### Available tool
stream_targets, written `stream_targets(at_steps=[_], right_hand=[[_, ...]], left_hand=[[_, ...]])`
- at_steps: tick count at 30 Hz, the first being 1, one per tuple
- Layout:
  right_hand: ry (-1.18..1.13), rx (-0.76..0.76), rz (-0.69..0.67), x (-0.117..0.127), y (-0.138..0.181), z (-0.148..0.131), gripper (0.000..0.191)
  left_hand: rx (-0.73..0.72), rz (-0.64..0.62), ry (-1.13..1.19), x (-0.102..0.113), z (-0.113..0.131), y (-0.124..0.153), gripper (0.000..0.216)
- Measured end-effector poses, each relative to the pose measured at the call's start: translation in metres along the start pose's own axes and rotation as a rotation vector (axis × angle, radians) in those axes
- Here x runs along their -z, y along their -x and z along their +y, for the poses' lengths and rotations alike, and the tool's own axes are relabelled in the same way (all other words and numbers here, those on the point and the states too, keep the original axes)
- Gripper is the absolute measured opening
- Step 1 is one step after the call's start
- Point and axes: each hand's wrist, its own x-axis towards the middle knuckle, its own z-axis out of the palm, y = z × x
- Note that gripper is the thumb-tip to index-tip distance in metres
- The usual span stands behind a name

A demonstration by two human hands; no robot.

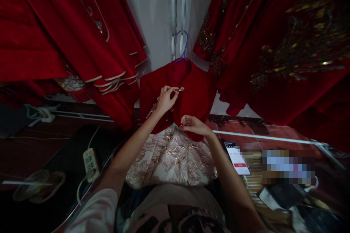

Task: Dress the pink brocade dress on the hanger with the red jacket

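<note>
Obs.: red top (195, 96) hangs at scene ctr, just far of the lap, on a purple hanger (187, 43) below white straps (183, 0). Its near edge overlaps patterned brocade (172, 156) lying across the lap.

L hand (166, 99) is at the upper front of the top, just near of the collar; thumb + index pinch a small jewelled ornament (181, 89), which sticks out to the right of the fingertips. R hand (193, 123) is lower, at the near edge of the top, palm partly turned up, fingers curled inward; a tiny shiny bit shows at its tips (can't tell if pinched or only touched, too dim). More beaded trim (153, 108) sits on the left front, partly behind L wrist.

Step in hand, my reading: positioning/adjusting ornament on the front, L hand doing the fine work, R hand prob. steadying the lower edge. Next move, if so, calls for a firm L pinch, cloth kept flat, R hand holding tension w/o dragging the top off line; loose beads could snag.

Surroundings: red garments w/ trim on both sides, e.g. left one (90, 36); power strip (91, 164) near left; phone (237, 158) near right, screen lit.
</note>
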Motion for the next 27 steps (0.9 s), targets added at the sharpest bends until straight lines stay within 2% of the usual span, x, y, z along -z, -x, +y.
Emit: stream_targets(at_steps=[3, 7, 10, 14, 17, 21, 24, 27], right_hand=[[-0.006, 0.003, 0.009, 0.005, 0.002, 0.000, 0.031], [0.014, 0.029, -0.005, 0.007, 0.001, 0.004, 0.028], [0.059, 0.059, -0.017, 0.006, 0.003, 0.002, 0.028], [0.141, 0.090, 0.002, 0.006, -0.001, -0.014, 0.027], [0.187, 0.162, 0.169, 0.010, -0.020, -0.036, 0.025], [0.113, 0.321, 0.561, 0.012, -0.069, -0.067, 0.031], [0.089, 0.276, 0.567, 0.003, -0.106, -0.080, 0.049], [0.279, 0.145, 0.672, -0.005, -0.125, -0.078, 0.079]], left_hand=[[-0.154, -0.077, -0.277, 0.001, 0.008, -0.011, 0.022], [-0.217, -0.134, -0.378, 0.004, 0.017, -0.019, 0.016], [-0.198, -0.185, -0.226, 0.009, 0.024, -0.023, 0.010], [0.031, -0.139, 0.114, 0.015, 0.030, -0.026, 0.006], [0.101, -0.042, 0.197, 0.016, 0.033, -0.025, 0.006], [-0.052, 0.100, -0.061, 0.012, 0.034, -0.021, 0.030], [-0.086, 0.185, -0.272, 0.007, 0.030, -0.017, 0.046], [-0.055, 0.246, -0.384, 0.007, 0.023, -0.015, 0.049]])
